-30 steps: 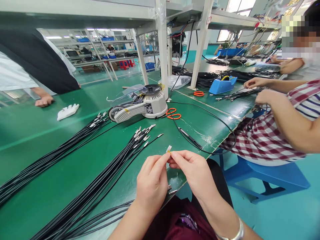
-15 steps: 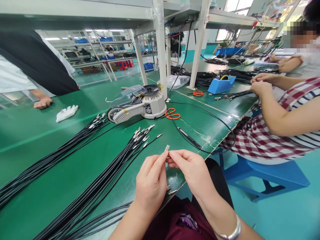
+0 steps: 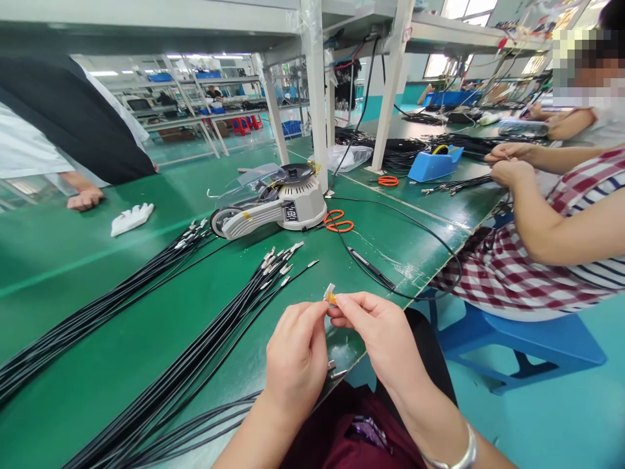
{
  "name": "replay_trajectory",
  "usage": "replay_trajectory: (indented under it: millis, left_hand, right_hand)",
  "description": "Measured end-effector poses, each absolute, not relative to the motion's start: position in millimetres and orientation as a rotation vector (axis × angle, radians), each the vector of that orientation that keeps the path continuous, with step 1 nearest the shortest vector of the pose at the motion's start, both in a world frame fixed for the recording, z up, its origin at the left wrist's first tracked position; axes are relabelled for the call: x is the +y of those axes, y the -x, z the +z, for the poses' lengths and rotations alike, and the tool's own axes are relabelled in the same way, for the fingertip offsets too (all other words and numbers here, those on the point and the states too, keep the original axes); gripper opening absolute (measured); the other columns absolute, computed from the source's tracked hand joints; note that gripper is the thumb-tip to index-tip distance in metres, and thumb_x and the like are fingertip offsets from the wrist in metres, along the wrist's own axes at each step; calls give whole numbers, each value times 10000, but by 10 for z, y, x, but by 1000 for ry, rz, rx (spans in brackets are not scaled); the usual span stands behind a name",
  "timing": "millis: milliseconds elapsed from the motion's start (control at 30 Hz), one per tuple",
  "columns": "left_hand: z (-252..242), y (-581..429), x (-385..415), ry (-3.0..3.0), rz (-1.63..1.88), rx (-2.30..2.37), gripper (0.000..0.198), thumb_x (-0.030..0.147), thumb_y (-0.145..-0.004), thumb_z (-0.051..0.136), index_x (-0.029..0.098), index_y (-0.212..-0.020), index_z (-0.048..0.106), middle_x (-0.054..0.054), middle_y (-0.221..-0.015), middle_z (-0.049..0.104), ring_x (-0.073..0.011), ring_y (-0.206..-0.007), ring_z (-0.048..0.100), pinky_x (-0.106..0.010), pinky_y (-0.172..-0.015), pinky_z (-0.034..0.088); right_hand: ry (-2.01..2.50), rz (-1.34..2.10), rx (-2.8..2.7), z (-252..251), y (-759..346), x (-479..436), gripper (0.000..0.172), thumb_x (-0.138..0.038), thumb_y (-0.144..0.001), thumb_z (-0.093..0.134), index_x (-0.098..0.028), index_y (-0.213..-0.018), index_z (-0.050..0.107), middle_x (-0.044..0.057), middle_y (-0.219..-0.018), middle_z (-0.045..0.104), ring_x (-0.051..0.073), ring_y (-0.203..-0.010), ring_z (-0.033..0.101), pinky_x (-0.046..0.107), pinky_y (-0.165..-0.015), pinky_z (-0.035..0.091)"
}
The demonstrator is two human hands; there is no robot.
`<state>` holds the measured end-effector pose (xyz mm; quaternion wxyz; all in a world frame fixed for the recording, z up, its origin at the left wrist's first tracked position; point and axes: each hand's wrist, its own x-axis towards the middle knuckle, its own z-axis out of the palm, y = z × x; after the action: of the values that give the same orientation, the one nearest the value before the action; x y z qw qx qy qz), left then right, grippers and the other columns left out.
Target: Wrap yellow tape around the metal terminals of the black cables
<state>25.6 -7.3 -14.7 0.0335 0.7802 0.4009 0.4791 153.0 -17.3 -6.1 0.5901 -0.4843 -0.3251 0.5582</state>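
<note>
My left hand (image 3: pixel 297 352) is closed, its fingertips pinching a small silver cable connector (image 3: pixel 330 289) that points up and away from me. A bit of amber tape (image 3: pixel 332 299) shows at the base of the connector. My right hand (image 3: pixel 374 329) is closed too, with thumb and forefinger pressed against the tape. The fingers hide most of the connector's lower end. Beyond my left hand lies a bundle of black cables (image 3: pixel 215 326) with silver tips. More black cables (image 3: pixel 195 426) run under my left forearm, and connector ends poke out beside my left palm.
A tape dispenser machine (image 3: pixel 297 205) stands ahead, with orange-handled scissors (image 3: pixel 338 221) beside it. A black utility knife (image 3: pixel 371 268) lies to the right. Another cable bundle (image 3: pixel 122 303) and a white glove (image 3: pixel 131 219) are leftward. A co-worker (image 3: pixel 561 221) sits at right near a blue tape dispenser (image 3: pixel 435 164).
My right fingertips have shifted slightly at the connector, and the amber tape at its base now shows more. The view has moved a little; the cables and tools lie as before.
</note>
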Motion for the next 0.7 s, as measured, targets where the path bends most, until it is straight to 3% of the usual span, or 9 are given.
replay_trajectory:
  millis: [700]
  left_hand:
    - [-164, -236, -60, -2545, 1500, 1243, 372, 21, -843, 520, 208, -1159, 580, -31, -909, 650, -100, -767, 609, -207, -712, 507]
  right_hand:
    - [1154, 1300, -779, 2, -1510, -145, 233, -385, -747, 695, -158, -780, 738, 54, -729, 734, 177, -699, 667, 326, -730, 536]
